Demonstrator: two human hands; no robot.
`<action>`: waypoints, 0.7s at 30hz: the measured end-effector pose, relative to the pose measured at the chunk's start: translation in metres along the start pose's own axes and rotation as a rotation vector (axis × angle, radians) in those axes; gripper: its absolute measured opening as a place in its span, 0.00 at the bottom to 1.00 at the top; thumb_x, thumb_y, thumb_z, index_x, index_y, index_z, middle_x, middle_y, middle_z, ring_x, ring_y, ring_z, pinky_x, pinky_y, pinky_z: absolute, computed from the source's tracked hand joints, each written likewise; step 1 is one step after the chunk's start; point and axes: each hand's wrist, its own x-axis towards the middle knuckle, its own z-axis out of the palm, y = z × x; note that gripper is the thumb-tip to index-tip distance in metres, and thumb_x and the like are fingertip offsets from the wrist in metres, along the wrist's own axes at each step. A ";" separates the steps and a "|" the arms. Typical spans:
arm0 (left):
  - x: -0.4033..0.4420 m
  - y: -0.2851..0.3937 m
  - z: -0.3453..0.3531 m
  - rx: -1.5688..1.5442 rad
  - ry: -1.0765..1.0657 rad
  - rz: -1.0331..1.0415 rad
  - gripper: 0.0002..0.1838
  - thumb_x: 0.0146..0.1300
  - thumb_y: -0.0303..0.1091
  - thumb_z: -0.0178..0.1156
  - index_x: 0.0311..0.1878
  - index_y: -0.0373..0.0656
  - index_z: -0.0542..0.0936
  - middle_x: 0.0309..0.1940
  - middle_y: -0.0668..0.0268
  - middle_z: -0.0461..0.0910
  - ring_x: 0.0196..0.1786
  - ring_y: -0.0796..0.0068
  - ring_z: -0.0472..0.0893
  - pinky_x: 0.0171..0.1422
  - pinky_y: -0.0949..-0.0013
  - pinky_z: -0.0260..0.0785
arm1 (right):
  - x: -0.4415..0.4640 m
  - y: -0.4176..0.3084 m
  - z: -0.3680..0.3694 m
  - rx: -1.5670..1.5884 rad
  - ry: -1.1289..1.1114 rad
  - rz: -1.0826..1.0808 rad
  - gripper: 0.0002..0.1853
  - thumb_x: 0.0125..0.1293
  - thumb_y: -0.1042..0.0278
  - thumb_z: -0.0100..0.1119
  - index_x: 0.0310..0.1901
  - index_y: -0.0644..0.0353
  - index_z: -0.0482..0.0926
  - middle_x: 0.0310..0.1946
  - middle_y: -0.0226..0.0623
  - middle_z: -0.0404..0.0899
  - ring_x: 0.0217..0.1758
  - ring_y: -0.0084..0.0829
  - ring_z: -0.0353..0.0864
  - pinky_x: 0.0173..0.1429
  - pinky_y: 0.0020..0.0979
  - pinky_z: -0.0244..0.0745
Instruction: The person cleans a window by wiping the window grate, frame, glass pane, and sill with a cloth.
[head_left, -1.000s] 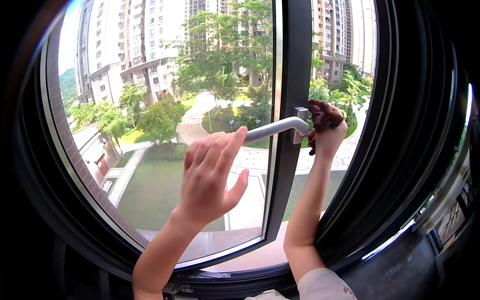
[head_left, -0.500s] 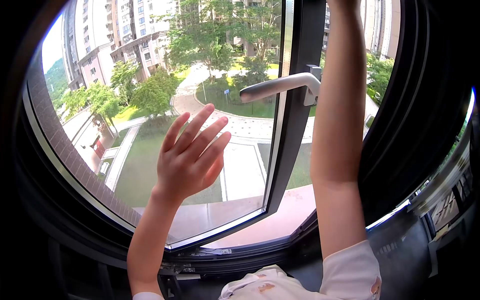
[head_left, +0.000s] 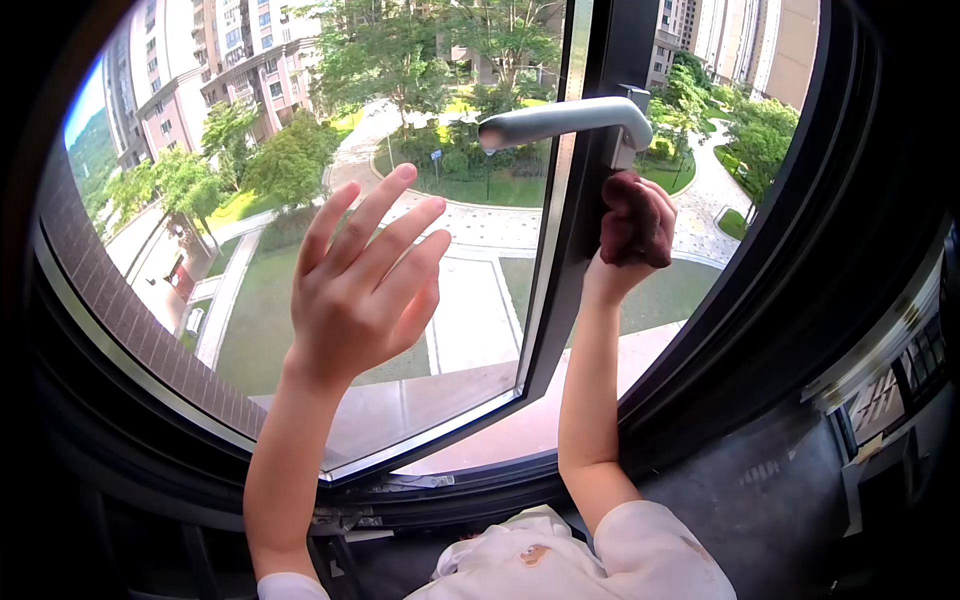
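Observation:
My left hand is raised in front of the window pane, fingers spread; whether it touches the glass I cannot tell. In my right hand is a bunched dark red cloth, with the fingers wrapped round it. That hand is at the dark frame of the window sash, which stands ajar. Just above the cloth, a silver window handle is mounted on the frame and points left across the glass.
Around the sash runs a dark outer window frame. A metal hinge arm shows at the bottom sill. Outside lie trees, paved paths and tall buildings. To the lower right is a dark grey surface.
My right hand has come down from above the view to below the handle, bringing the cloth into sight. My left hand has shifted slightly up and left, still spread.

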 end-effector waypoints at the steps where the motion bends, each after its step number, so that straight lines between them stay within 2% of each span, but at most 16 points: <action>1: 0.000 0.000 0.000 0.001 -0.004 0.002 0.06 0.45 0.27 0.57 0.29 0.48 0.78 0.42 0.72 0.76 0.56 0.71 0.69 0.64 0.63 0.52 | -0.007 -0.008 0.001 -0.147 -0.026 -0.148 0.10 0.47 0.74 0.62 0.33 0.62 0.76 0.35 0.36 0.73 0.41 0.31 0.73 0.47 0.29 0.69; 3: 0.000 -0.001 -0.001 0.010 -0.007 -0.007 0.06 0.44 0.27 0.57 0.28 0.49 0.78 0.42 0.72 0.76 0.56 0.71 0.69 0.64 0.63 0.52 | 0.004 -0.025 0.006 -0.179 -0.065 -0.176 0.08 0.47 0.73 0.61 0.30 0.61 0.76 0.35 0.36 0.73 0.40 0.31 0.72 0.44 0.31 0.67; 5: 0.003 -0.002 -0.001 0.012 -0.016 -0.011 0.06 0.44 0.27 0.58 0.28 0.49 0.78 0.41 0.72 0.77 0.56 0.71 0.69 0.64 0.63 0.52 | 0.015 -0.027 0.009 -0.263 -0.132 -0.205 0.08 0.45 0.75 0.61 0.30 0.60 0.76 0.33 0.36 0.73 0.39 0.31 0.73 0.44 0.30 0.67; 6: 0.005 -0.002 -0.002 0.020 -0.013 -0.014 0.06 0.44 0.27 0.58 0.27 0.49 0.78 0.41 0.72 0.77 0.56 0.71 0.69 0.64 0.63 0.52 | 0.017 -0.024 0.012 -0.247 -0.125 -0.197 0.11 0.40 0.76 0.64 0.30 0.59 0.78 0.32 0.33 0.70 0.38 0.31 0.71 0.43 0.29 0.67; 10: 0.001 -0.005 -0.003 0.035 -0.002 -0.010 0.06 0.44 0.27 0.58 0.27 0.50 0.78 0.40 0.73 0.78 0.55 0.71 0.70 0.64 0.65 0.51 | 0.000 -0.024 0.009 -0.241 -0.143 -0.184 0.11 0.40 0.75 0.63 0.30 0.58 0.78 0.33 0.33 0.70 0.40 0.32 0.71 0.45 0.30 0.67; 12: 0.000 -0.008 -0.004 0.035 -0.029 0.004 0.07 0.46 0.26 0.57 0.30 0.49 0.78 0.42 0.72 0.77 0.56 0.69 0.69 0.65 0.64 0.50 | -0.008 -0.031 -0.001 -0.311 -0.203 -0.214 0.09 0.43 0.74 0.62 0.30 0.61 0.77 0.32 0.35 0.72 0.38 0.32 0.72 0.44 0.29 0.67; 13: -0.002 -0.010 -0.004 0.041 -0.042 0.027 0.09 0.47 0.26 0.56 0.33 0.48 0.78 0.43 0.71 0.77 0.57 0.66 0.68 0.66 0.64 0.49 | -0.019 -0.027 -0.007 -0.316 -0.217 -0.195 0.09 0.43 0.72 0.63 0.30 0.61 0.77 0.33 0.36 0.73 0.39 0.32 0.73 0.45 0.30 0.68; 15: -0.002 -0.011 -0.005 0.046 -0.043 0.030 0.10 0.47 0.26 0.56 0.34 0.49 0.78 0.43 0.71 0.77 0.57 0.66 0.68 0.66 0.64 0.49 | -0.049 -0.018 -0.025 -0.354 -0.239 -0.196 0.09 0.43 0.72 0.62 0.29 0.60 0.76 0.33 0.36 0.73 0.40 0.35 0.73 0.47 0.33 0.68; 17: -0.002 -0.009 -0.006 0.069 -0.041 0.038 0.10 0.47 0.25 0.55 0.34 0.49 0.78 0.43 0.71 0.77 0.57 0.66 0.68 0.66 0.64 0.49 | -0.088 -0.015 -0.040 -0.331 -0.181 -0.120 0.07 0.41 0.72 0.59 0.27 0.56 0.78 0.34 0.34 0.73 0.42 0.37 0.70 0.48 0.36 0.67; 21: 0.006 -0.016 -0.002 0.110 -0.052 0.060 0.10 0.48 0.26 0.55 0.35 0.48 0.78 0.43 0.70 0.77 0.57 0.65 0.68 0.65 0.62 0.50 | -0.147 -0.008 -0.070 -0.425 -0.227 0.039 0.07 0.41 0.74 0.59 0.27 0.57 0.76 0.34 0.34 0.73 0.41 0.37 0.70 0.48 0.36 0.67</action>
